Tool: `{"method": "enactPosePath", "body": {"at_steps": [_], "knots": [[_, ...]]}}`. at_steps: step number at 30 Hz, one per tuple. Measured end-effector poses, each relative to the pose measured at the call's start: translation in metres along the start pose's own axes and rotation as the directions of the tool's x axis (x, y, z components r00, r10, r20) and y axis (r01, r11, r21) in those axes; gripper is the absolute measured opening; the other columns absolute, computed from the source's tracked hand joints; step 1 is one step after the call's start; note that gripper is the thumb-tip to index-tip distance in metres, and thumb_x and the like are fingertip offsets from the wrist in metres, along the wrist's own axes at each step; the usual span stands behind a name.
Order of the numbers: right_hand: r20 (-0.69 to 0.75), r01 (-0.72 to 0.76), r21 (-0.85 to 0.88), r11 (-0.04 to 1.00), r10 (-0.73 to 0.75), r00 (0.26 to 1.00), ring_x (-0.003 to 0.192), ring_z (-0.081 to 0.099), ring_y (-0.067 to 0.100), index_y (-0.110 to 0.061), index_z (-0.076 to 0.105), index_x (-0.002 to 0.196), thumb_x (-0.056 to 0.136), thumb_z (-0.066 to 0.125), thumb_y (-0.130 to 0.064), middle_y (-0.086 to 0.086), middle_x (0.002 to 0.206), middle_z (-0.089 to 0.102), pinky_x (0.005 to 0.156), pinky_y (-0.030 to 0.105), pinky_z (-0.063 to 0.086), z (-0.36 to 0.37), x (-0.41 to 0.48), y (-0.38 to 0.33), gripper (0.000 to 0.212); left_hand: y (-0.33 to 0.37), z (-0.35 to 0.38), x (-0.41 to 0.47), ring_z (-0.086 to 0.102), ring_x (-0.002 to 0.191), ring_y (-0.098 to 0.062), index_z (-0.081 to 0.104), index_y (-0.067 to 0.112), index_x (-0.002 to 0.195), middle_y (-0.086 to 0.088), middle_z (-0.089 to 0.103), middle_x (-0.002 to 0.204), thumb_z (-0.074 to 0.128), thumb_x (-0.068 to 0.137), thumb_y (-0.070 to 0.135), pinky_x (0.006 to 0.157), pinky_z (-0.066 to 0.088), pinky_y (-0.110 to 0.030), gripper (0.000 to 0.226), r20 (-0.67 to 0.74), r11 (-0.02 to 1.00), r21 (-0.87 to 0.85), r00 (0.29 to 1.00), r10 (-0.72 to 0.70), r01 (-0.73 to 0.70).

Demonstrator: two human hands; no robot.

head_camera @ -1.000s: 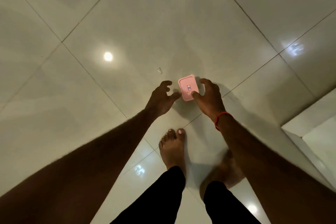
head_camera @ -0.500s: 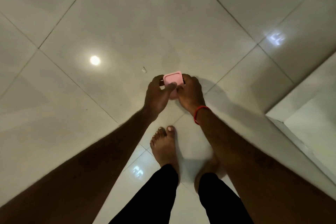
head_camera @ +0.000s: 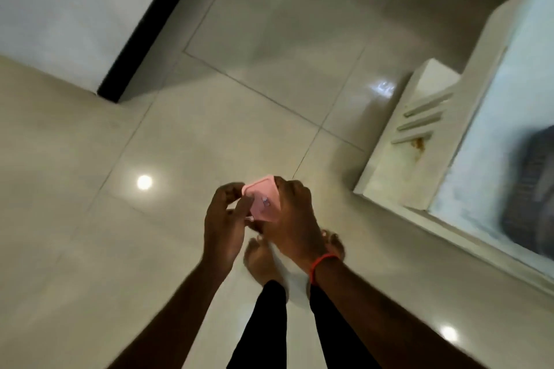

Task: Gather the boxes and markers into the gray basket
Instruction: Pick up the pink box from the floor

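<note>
Both hands close on 1 pink box (head_camera: 263,202), held in the air above the floor (head_camera: 90,219). The left hand (head_camera: 223,226) pinches its left edge, thumb lying across the face; the right hand (head_camera: 295,220) wraps the right side, fingers curled behind it. The box tilts, a small label showing on its face. A red band (head_camera: 322,263) circles the right wrist. Below the hands are 2 bare feet (head_camera: 263,260) on glossy tiles. To the right a white ledge (head_camera: 398,165) runs along the floor, and on the raised surface beyond it sits a blurred gray shape (head_camera: 530,189), too smeared to identify.
</note>
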State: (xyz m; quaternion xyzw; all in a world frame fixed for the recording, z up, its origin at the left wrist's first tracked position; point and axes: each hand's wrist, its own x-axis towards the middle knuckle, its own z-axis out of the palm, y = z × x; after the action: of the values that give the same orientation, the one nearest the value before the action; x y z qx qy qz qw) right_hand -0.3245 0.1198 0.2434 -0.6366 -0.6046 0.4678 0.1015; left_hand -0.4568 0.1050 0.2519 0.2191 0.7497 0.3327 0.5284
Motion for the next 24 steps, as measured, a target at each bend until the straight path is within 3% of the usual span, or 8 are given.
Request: {"method": "enactPosePath", "body": {"at_steps": [4,9,12,16,19,24], "knots": [[-0.049,0.025,-0.052,0.998,-0.028,0.998,0.121,0.037,0.015,-0.024,0.037,0.142,0.071,0.082,-0.045,-0.001,0.131,0.04,0.09,0.024,0.048,-0.079,-0.042,-0.045,0.086,0.074,0.004,-0.051,0.076,0.084,-0.033,0.066,0.012,0.11,-0.017,0.073,0.103,0.068,0.094,0.016,0.065,0.063,-0.051,0.016,0.119,0.997,0.055,0.992,0.05,-0.057],[-0.198,-0.005,-0.101,0.995,-0.015,0.98,0.119,0.043,0.016,-0.03,0.033,0.14,0.07,0.08,-0.04,-0.005,0.131,0.039,0.083,0.031,0.056,-0.163,-0.1,-0.082,0.085,0.152,0.026,-0.124,0.075,0.082,-0.019,0.069,0.024,0.107,-0.001,0.076,0.099,0.063,0.097,0.021,0.062,0.056,-0.023,0.012,0.253,0.972,0.12,0.953,0.165,-0.201],[-0.313,-0.061,-0.084,0.995,0.032,0.949,0.116,0.046,0.017,-0.031,0.035,0.137,0.066,0.078,-0.039,-0.006,0.127,0.043,0.078,0.036,0.057,-0.213,-0.137,-0.099,0.083,0.192,0.044,-0.176,0.074,0.089,-0.018,0.067,0.032,0.112,0.003,0.076,0.104,0.066,0.095,0.026,0.066,0.056,-0.028,0.018,0.33,0.959,0.121,0.922,0.204,-0.256],[-0.388,-0.079,-0.026,0.997,0.063,0.919,0.114,0.048,0.019,-0.028,0.037,0.137,0.066,0.079,-0.043,-0.002,0.125,0.049,0.084,0.034,0.055,-0.269,-0.182,-0.108,0.084,0.231,0.072,-0.24,0.07,0.1,-0.017,0.062,0.038,0.119,0.004,0.071,0.117,0.066,0.088,0.037,0.076,0.06,-0.04,0.031,0.413,0.951,0.136,0.888,0.2,-0.277],[-0.424,-0.11,0.023,0.994,0.11,0.899,0.111,0.052,0.021,-0.027,0.038,0.136,0.065,0.08,-0.046,0.001,0.122,0.051,0.083,0.036,0.057,-0.302,-0.212,-0.1,0.085,0.249,0.096,-0.279,0.068,0.1,-0.015,0.054,0.036,0.13,0.007,0.065,0.127,0.065,0.095,0.029,0.074,0.057,-0.034,0.037,0.498,0.937,0.161,0.846,0.193,-0.309],[-0.481,-0.158,0.076,0.985,0.175,0.859,0.106,0.055,0.022,-0.024,0.043,0.133,0.061,0.084,-0.049,0.004,0.12,0.055,0.08,0.035,0.058,-0.344,-0.241,-0.061,0.087,0.261,0.146,-0.317,0.071,0.095,-0.018,0.04,0.043,0.138,0.014,0.053,0.137,0.065,0.095,0.036,0.068,0.054,-0.03,0.05,0.659,0.89,0.263,0.744,0.116,-0.372]]}}
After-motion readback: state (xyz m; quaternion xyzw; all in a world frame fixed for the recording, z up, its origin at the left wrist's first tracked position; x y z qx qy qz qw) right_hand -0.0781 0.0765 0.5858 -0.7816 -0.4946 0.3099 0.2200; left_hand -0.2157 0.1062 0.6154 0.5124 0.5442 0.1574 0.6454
